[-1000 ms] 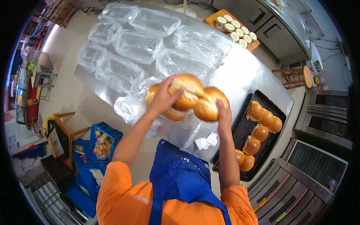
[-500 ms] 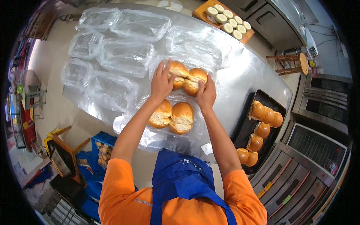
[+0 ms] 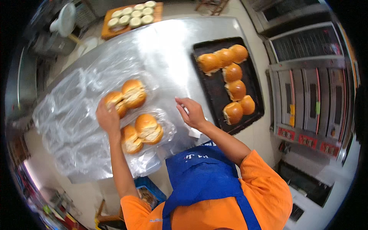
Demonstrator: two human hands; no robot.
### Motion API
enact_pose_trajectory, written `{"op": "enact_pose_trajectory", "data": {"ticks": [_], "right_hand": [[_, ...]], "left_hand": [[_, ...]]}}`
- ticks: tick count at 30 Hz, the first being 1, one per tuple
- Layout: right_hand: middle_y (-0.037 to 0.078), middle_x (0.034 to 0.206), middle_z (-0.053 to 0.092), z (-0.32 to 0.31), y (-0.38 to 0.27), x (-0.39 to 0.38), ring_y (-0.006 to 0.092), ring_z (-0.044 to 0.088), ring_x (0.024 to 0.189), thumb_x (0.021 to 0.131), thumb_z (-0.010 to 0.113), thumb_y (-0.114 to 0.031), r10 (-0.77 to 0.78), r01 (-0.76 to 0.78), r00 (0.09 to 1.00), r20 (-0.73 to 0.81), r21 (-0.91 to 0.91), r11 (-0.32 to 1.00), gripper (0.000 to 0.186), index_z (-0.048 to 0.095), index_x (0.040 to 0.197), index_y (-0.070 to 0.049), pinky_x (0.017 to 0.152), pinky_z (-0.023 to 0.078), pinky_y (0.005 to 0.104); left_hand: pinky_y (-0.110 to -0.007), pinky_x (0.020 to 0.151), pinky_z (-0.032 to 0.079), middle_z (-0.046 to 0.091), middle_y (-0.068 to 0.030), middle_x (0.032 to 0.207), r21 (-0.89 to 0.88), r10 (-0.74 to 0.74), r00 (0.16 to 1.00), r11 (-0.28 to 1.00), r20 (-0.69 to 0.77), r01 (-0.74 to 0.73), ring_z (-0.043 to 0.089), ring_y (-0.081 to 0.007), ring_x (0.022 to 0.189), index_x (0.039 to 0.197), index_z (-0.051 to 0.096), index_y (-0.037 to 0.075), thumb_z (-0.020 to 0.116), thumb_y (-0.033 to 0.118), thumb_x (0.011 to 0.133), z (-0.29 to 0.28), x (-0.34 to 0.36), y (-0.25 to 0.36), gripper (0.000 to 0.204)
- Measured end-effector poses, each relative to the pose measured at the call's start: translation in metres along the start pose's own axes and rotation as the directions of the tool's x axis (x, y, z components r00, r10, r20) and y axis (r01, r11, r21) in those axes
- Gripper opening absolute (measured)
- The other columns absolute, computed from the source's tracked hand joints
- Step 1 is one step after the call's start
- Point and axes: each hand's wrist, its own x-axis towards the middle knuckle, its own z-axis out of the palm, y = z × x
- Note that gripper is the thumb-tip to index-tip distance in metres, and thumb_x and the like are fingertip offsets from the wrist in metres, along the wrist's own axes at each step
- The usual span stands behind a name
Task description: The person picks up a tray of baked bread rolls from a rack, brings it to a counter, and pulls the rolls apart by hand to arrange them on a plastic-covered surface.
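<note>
My left hand (image 3: 109, 115) has its fingers round the left edge of an upper cluster of split golden bread rolls (image 3: 134, 94) on clear plastic bags (image 3: 65, 126). A second cluster of rolls (image 3: 149, 132) sits just below on plastic. My right hand (image 3: 189, 111) is raised over the steel table (image 3: 168, 65), loosely curved with nothing in it, between the rolls and a dark baking tray (image 3: 207, 92). The tray holds several glossy rolls (image 3: 237, 90). A crumpled white paper (image 3: 195, 132) lies under my right wrist.
An orange board (image 3: 107, 30) with several pale round items stands beyond the table. Steel ovens (image 3: 306, 107) are at the right. A blue crate (image 3: 153, 189) is below the table's near edge, and a wooden stool (image 3: 211, 5) stands at the back.
The rolls carried in both hands now lie on the upper bag. My right hand has let go and moved away toward the tray. The view has swung rightward.
</note>
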Motion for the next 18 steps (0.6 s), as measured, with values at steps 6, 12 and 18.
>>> {"op": "enact_pose_trajectory", "data": {"ticks": [6,12,18], "right_hand": [[0.016,0.102,0.075,-0.16,0.111,-0.108,0.0324,0.073,0.093,0.094,0.068,-0.008,0.198,-0.262,0.93,-0.308,-0.183,0.947,0.018,0.073,0.109,-0.001,0.083,0.057,0.0397],[0.023,0.125,0.064,-0.274,0.267,-0.189,0.042,0.06,0.115,0.102,0.06,-0.028,0.324,-0.621,0.744,-0.584,-0.427,0.657,0.04,0.061,0.129,0.001,0.098,0.046,0.049],[0.024,0.111,0.071,-0.31,0.351,-0.196,0.0425,0.066,0.106,0.105,0.053,-0.042,0.78,-0.789,0.579,-0.238,0.075,0.609,0.048,0.069,0.113,0.002,0.093,0.049,0.0471]], "left_hand": [[-0.046,0.107,0.042,0.067,-0.0178,0.129,-0.083,0.228,0.961,0.966,-0.158,-0.243,0.059,-0.0365,0.123,0.131,0.064,-0.001,0.066,0.015,0.098,-0.022,-0.027,0.146,0.036],[-0.041,0.088,0.052,0.071,-0.0157,0.106,-0.568,0.378,0.902,0.798,0.209,-0.202,0.067,-0.0326,0.098,0.112,0.072,0.003,0.072,0.01,0.094,0.057,-0.171,0.35,0.02],[-0.051,0.104,0.045,0.058,-0.0248,0.13,-0.508,0.605,0.739,0.755,0.297,-0.414,0.056,-0.0408,0.122,0.135,0.055,-0.002,0.086,0.029,0.08,0.174,-0.28,0.525,0.07]]}}
